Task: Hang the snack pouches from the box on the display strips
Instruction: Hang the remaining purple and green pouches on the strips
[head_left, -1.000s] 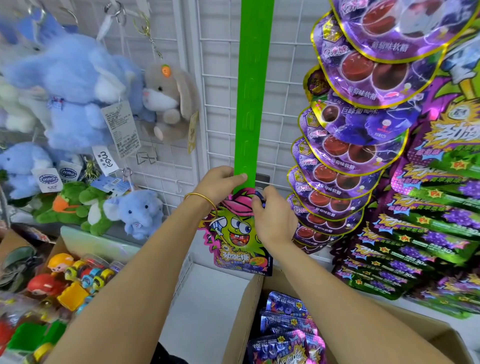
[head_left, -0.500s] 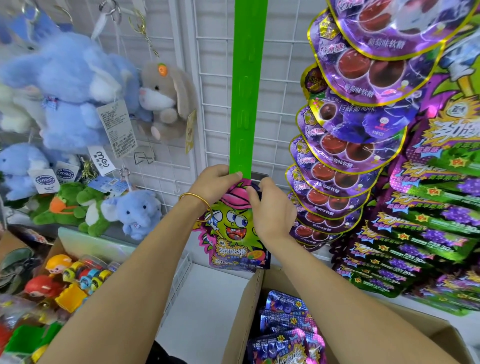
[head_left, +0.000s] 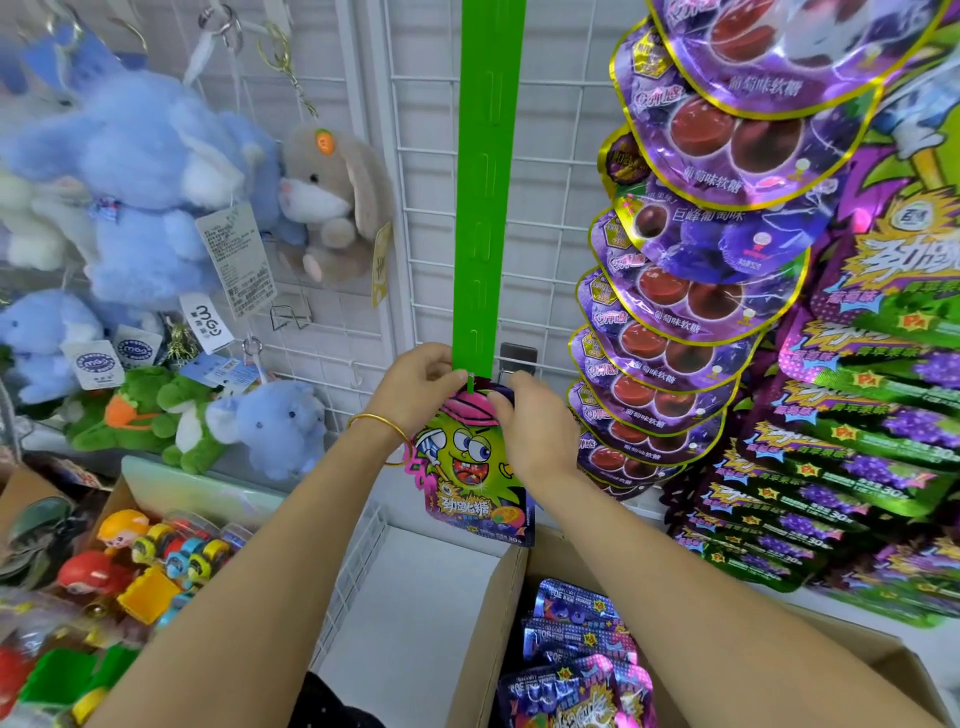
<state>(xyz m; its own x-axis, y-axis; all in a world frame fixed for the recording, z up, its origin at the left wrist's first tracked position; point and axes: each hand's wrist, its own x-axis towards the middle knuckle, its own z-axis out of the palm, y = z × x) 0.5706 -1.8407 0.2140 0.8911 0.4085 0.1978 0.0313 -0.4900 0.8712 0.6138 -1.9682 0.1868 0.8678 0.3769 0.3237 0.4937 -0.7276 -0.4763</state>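
Now a little green tab (head_left: 470, 383) pokes through the top of the snack pouch (head_left: 467, 467); a moment ago it did not. The left hand (head_left: 421, 384) pinches the green strip (head_left: 485, 208) at its end, and the right hand (head_left: 535, 431) pinches the pouch's top. It looks almost hung, just above the box (head_left: 493, 623).

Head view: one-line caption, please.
Left hand pinches the lower end of the green display strip while right hand hooks a cartoon snack pouch onto it, above the box.
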